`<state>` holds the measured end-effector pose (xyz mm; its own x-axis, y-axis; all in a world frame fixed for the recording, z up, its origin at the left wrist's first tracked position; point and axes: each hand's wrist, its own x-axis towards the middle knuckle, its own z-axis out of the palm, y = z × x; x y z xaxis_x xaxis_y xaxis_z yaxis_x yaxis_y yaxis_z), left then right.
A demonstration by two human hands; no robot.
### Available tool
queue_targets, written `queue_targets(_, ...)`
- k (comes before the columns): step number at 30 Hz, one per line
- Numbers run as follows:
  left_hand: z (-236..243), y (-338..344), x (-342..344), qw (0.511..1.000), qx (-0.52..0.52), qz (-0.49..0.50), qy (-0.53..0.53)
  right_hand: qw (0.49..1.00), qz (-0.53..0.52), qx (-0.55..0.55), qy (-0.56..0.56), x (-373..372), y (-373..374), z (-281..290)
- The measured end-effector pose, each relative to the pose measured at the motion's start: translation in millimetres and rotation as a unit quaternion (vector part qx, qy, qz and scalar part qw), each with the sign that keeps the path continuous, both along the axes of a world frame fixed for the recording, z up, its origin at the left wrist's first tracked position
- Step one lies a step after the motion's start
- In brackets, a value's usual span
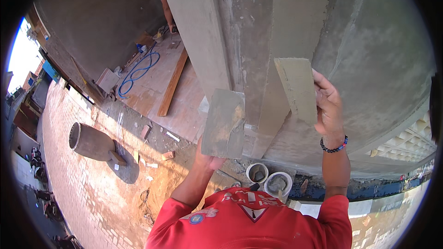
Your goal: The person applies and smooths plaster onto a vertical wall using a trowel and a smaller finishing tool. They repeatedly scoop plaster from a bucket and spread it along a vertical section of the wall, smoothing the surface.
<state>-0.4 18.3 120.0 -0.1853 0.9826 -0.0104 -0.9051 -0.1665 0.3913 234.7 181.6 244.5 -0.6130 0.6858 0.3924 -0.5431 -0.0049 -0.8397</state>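
Note:
My right hand (329, 103), a beaded bracelet on its wrist, grips a flat rectangular plastering float (302, 92) from its right side. The float is held up at the grey plastered wall (295, 18), close to a smoother vertical band; whether it touches cannot be told. My left hand (210, 160) is under a rectangular mortar board (224, 122), held lower and to the left, before the wall's corner. A thin smear of grey mortar covers the board. Most of the left fingers are hidden behind it.
Two white buckets (278, 184) with grey mix stand below at the wall's foot. Leftward, a tiled floor (159, 90) carries a wooden plank (173, 83) and a blue hose (138, 71). Another person's arm (167, 14) reaches down behind the column. A large drum (94, 142) lies on the paving.

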Motion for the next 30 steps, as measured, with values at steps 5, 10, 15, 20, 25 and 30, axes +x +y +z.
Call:
queue_targets(5,16.3,-10.6,10.9,1.000,-0.007,0.016,0.015,0.992,0.026,0.037,-0.121,-23.4,-13.8,-13.7)
queue_targets(10,20.3,-16.2,10.7,0.998,-0.051,0.027,0.020,0.983,0.017,0.004,-0.183,-39.2,-15.4,-44.0)
queue_targets(15,7.6,-21.6,1.9,0.998,-0.047,0.031,0.015,0.976,0.027,0.024,-0.216,-49.7,-27.0,-78.8)
queue_targets(20,-5.0,-22.7,-7.4,0.994,-0.106,0.025,-0.023,0.959,0.068,0.017,-0.276,-51.5,-43.0,-98.1)
queue_targets(25,-31.2,-25.8,-11.9,0.988,-0.149,0.031,-0.039,0.954,0.124,-0.112,-0.247,-55.2,-47.1,-136.0)
queue_targets(30,-49.7,-26.4,-13.7,0.974,-0.219,0.051,-0.029,0.942,0.163,-0.171,-0.238,-57.8,-63.4,-149.8)
